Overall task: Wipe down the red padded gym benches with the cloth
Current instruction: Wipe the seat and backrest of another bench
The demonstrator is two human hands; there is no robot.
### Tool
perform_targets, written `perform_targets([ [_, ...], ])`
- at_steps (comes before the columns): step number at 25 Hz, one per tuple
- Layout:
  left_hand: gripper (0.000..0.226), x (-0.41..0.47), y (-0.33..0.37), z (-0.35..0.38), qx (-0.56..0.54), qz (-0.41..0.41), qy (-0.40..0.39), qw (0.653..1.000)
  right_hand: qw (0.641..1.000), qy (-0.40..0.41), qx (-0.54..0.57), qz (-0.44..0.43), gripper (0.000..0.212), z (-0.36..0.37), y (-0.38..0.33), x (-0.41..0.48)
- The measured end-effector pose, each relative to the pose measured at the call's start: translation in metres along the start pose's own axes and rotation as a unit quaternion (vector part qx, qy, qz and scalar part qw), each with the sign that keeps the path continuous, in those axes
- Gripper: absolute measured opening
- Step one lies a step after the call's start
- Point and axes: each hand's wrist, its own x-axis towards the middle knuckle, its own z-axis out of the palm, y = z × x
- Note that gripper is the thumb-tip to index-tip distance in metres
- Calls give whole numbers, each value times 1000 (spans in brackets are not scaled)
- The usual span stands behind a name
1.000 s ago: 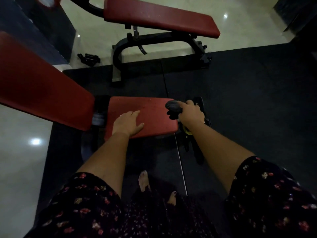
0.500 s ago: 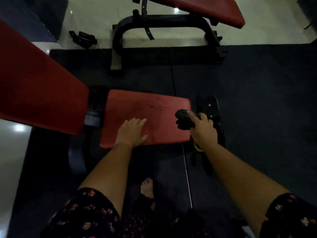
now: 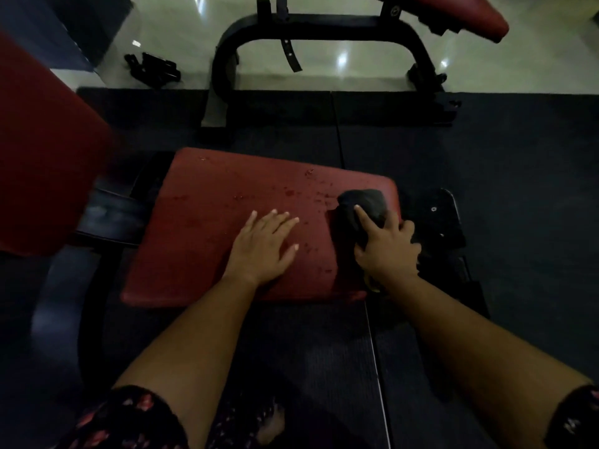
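Wiping of the near red padded vinyl seat pad point(image 3: 207, 247) looks to be the step in hand. The right hand point(image 3: 385, 251) is curled round a dark bunched cloth point(image 3: 366, 202), pressing it onto the pad's far right corner. The left hand point(image 3: 262, 247) lies flat mid-pad, fingers straight, just beside it. The next move probably calls for sweeping the cloth leftward over the speckled droplets point(image 3: 288, 192) and lifting the left hand clear.

A dark ribbed rubber floor mat point(image 3: 518, 189) covers the near ground, with a thin pale seam point(image 3: 377, 367) running through it. Beyond it lies a pale glossy tiled floor point(image 3: 356, 72), where small black metal fittings point(image 3: 152, 69) sit near the mat's edge.
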Motion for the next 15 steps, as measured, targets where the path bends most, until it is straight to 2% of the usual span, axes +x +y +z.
perform_targets([
  [5, 63, -7, -10, 35, -61, -26, 81, 995, 996, 77, -35, -24, 63, 38, -10, 15],
  [12, 67, -7, -4, 29, -64, -38, 73, 995, 995, 95, -16, -8, 60, 36, -10, 16],
  [15, 70, -6, -6, 28, -62, -36, 69, 995, 997, 71, -16, 5, 55, 29, -11, 23],
])
